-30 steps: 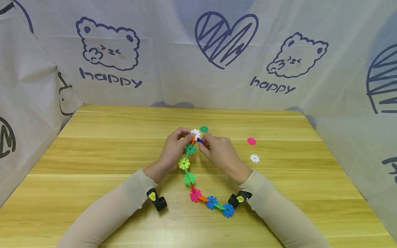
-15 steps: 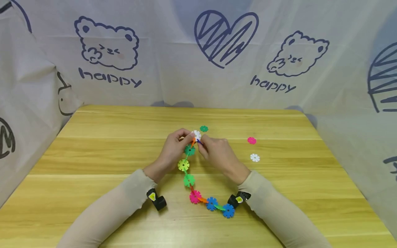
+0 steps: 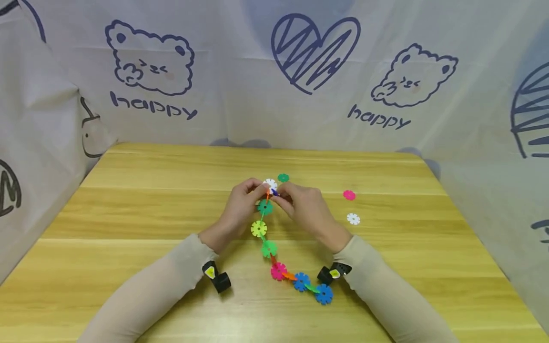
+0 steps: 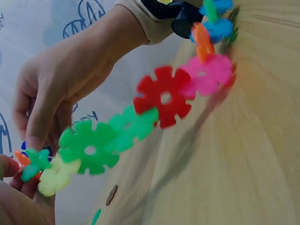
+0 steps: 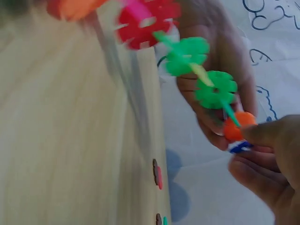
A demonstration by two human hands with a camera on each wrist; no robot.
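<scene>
A chain of notched, flower-shaped plastic discs hangs from my hands above the table, including a yellow disc (image 3: 259, 228), a pink disc (image 3: 279, 271) and a blue disc (image 3: 323, 294) at its lower end. With thumb and fingers my left hand (image 3: 236, 207) pinches the top of the chain, at a white disc (image 3: 270, 184) and the orange disc (image 5: 239, 125) beside it. My right hand (image 3: 310, 214) pinches a dark blue disc (image 3: 275, 192) against the white one's edge. Fingertips partly hide both discs; how deeply their notches interlock I cannot tell.
On the wooden table (image 3: 141, 200) lie a loose green disc (image 3: 283, 177) just beyond the hands, and a pink disc (image 3: 349, 195) and a white disc (image 3: 353, 219) to the right. A white printed cloth (image 3: 240, 95) stands behind the table.
The lower part of the chain has swung to the right. My right hand has shifted slightly at the dark blue disc, while the left hand keeps its hold at the top.
</scene>
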